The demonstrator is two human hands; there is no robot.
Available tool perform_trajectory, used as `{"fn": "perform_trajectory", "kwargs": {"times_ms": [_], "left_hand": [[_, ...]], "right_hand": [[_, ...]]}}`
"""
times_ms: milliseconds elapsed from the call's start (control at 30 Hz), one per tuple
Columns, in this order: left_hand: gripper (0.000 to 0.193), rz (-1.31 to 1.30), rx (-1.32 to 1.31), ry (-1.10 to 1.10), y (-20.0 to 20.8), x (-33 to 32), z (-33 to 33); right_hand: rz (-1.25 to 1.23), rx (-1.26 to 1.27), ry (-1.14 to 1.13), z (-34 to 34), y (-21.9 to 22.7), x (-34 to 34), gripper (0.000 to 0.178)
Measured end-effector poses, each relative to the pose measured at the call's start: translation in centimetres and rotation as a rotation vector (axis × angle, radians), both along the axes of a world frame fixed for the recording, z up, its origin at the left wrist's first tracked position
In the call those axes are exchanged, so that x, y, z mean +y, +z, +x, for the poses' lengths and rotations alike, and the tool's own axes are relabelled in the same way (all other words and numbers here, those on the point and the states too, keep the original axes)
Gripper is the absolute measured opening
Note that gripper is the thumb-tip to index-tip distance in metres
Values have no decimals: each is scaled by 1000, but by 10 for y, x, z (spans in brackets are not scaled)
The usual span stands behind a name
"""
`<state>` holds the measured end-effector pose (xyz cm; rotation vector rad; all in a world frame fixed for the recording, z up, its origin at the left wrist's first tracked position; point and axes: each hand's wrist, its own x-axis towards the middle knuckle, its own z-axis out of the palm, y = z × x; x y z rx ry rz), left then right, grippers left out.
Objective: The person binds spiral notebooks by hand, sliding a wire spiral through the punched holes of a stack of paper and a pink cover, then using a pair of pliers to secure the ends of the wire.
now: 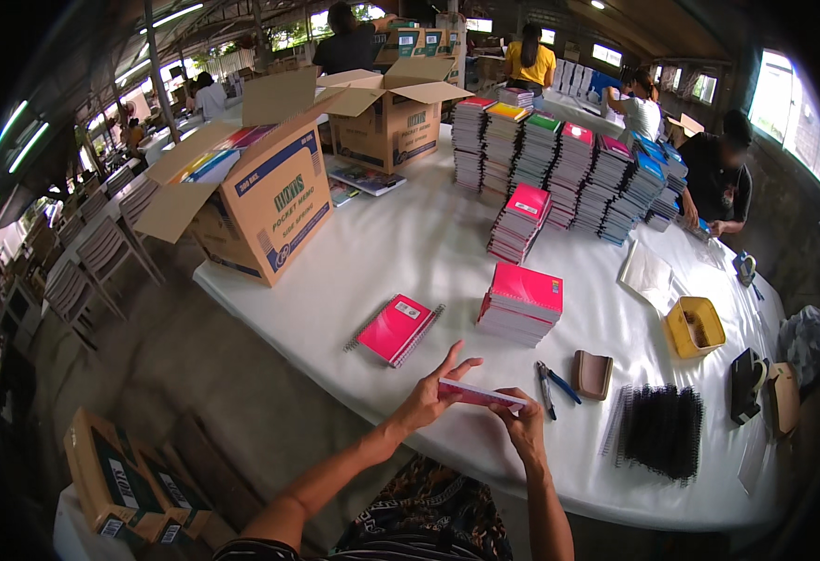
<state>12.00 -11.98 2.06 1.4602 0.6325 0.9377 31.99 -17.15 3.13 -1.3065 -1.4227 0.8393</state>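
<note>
Left hand (426,396), upper fingers spread, and right hand (523,425), fingers curled, grip opposite ends of the pink notepad (480,394) above the white table (405,238), presumably for steadiness; black coils (664,432) lie rightward, apparently within reach.

The held book (481,394) is showing smooth paper edges. The red books (525,290) are wearing shiny covers. The white table (410,238) is shining like smooth plastic. The brown boxes (274,208) are looking dull, like cardboard. The yellow tub (683,329) is looking like plastic.
</note>
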Motion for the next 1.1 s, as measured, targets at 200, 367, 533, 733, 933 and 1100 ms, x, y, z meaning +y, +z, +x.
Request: {"fn": "perform_trajectory", "kwargs": {"times_ms": [200,367,533,733,933,1100], "left_hand": [[95,522,454,299,8,9,4],[88,1001,934,143,48,-11,51],[66,882,1023,47,15,4,54],[56,718,1058,-142,60,-4,63],[59,781,1077,-206,40,9,48],[62,755,1102,-132,40,9,55]], "right_hand": [[-114,54,49,10,-22,2,9],[-64,213,149,6,-23,-1,19],[42,-149,190,39,-8,5,25],[166,-1064,-929,189,-26,17,27],[-165,-1207,-768,228,-70,32,22],[-193,-989,-855,246,-51,27,18]]}}
